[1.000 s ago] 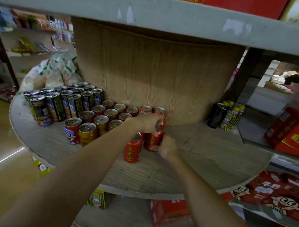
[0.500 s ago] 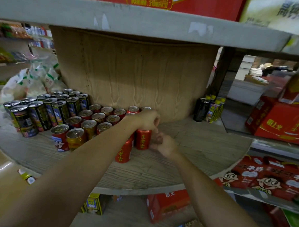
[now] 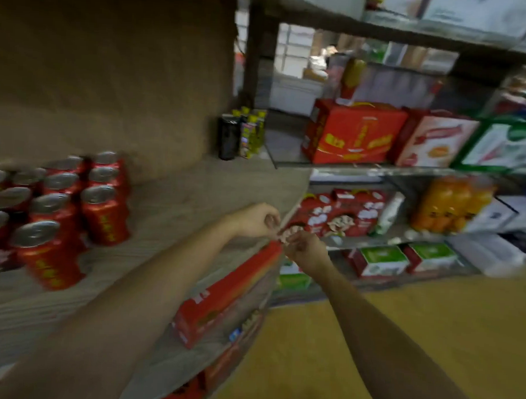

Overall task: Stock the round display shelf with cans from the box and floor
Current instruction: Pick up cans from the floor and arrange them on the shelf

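Several red cans (image 3: 104,213) with silver tops stand grouped at the left of the round wooden shelf (image 3: 196,190); the picture is blurred. My left hand (image 3: 256,220) hovers over the shelf's right edge with its fingers curled and nothing in it. My right hand (image 3: 306,251) is just beyond the edge, close beside the left, with fingers also curled and holding nothing. Both hands are well to the right of the cans and apart from them. A long red box (image 3: 221,297) lies on the tier beneath the shelf, under my left forearm.
The shelf's wooden centre drum (image 3: 110,72) rises behind the cans. A dark can (image 3: 228,137) and yellow-topped bottles (image 3: 252,132) stand at the back. Racks to the right hold red cartons (image 3: 352,134) and orange bottles (image 3: 451,204). Yellow floor (image 3: 370,339) lies below.
Both hands have let go of the red cans and pulled back to the right, to the shelf edge. The view has swung right, so the cans now sit at far left.
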Tool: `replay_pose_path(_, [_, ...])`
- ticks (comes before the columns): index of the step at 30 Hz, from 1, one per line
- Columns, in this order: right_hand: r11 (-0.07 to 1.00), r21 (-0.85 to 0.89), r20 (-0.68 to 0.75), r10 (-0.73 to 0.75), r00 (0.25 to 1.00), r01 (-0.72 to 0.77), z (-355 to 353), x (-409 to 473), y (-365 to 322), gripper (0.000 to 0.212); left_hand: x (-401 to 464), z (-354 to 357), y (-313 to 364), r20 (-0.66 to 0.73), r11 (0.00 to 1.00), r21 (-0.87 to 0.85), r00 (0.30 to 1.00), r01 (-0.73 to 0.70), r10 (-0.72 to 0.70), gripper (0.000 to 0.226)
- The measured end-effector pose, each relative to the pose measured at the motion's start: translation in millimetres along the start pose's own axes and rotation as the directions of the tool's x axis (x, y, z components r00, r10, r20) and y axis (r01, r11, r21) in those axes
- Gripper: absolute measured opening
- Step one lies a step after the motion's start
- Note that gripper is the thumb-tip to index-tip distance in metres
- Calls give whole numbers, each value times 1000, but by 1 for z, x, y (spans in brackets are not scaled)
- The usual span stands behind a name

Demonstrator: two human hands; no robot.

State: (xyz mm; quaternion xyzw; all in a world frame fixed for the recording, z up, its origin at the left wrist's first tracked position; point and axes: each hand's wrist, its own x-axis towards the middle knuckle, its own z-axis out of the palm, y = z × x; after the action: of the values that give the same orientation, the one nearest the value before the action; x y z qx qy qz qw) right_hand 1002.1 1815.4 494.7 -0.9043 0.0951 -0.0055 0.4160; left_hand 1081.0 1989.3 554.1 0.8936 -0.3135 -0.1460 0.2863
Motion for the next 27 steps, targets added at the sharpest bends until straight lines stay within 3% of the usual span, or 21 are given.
replay_pose_path(4, [983,-88,-72,154,985,-160,-24,-29,81,20,38,86,37,218,993,66,973,-93,77,34])
replay_pose_path(9, [940,46,-100,342,934,-339,-25,-57,181,28,69,198,36,381,983,182,923,-26,-46,27])
replay_pose_path(14, [897,66,-1,437,899,-436,-2,-85,286,29,66,306,16,387,976,134,897,173,-213,33])
replay_pose_path(18, [813,67,96,572,815,-579,36,-106,374,26,57,405,-11,393,938,110,853,327,-344,34])
replay_pose_path(27, [806,-69,175,590,788,-588,137,-139,561,11,40,615,-72,463,825,69,714,562,-525,48])
